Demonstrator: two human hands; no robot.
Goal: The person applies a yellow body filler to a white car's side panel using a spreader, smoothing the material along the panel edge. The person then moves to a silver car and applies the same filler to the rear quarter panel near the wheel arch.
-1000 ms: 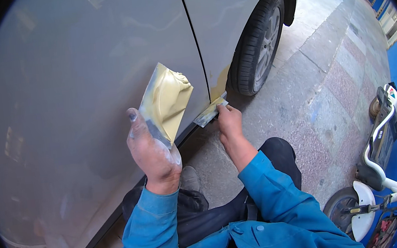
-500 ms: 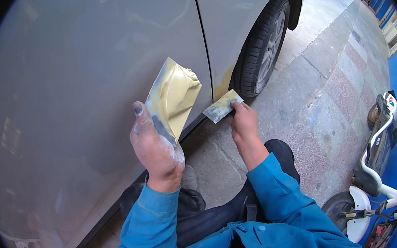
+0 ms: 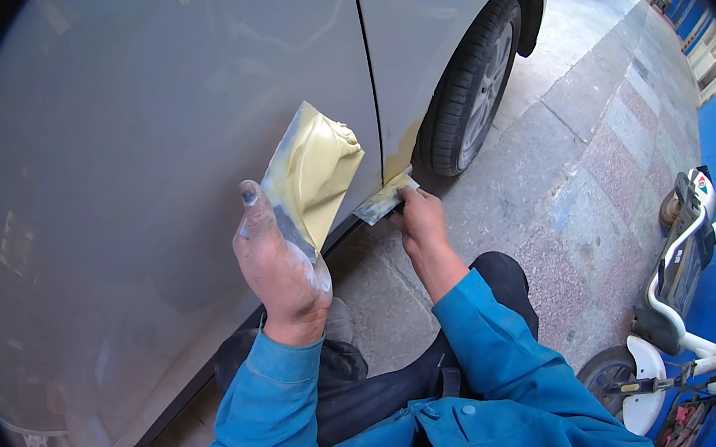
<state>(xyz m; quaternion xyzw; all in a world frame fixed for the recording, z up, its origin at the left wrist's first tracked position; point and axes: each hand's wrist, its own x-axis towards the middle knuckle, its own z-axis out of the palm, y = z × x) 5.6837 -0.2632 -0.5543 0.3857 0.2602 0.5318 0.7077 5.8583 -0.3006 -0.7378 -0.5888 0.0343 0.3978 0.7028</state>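
The left hand [image 3: 282,266] grasps a plate [image 3: 287,221] of yellow paste [image 3: 323,179] before the car door [image 3: 174,156]; the right hand [image 3: 424,226] pinches a scraper [image 3: 385,199] at the door's lower edge, left of the wheel [image 3: 481,81].

A blue long-sleeved jacket [image 3: 496,428] with round buttons [image 3: 468,410] tops dark trousers [image 3: 378,403].
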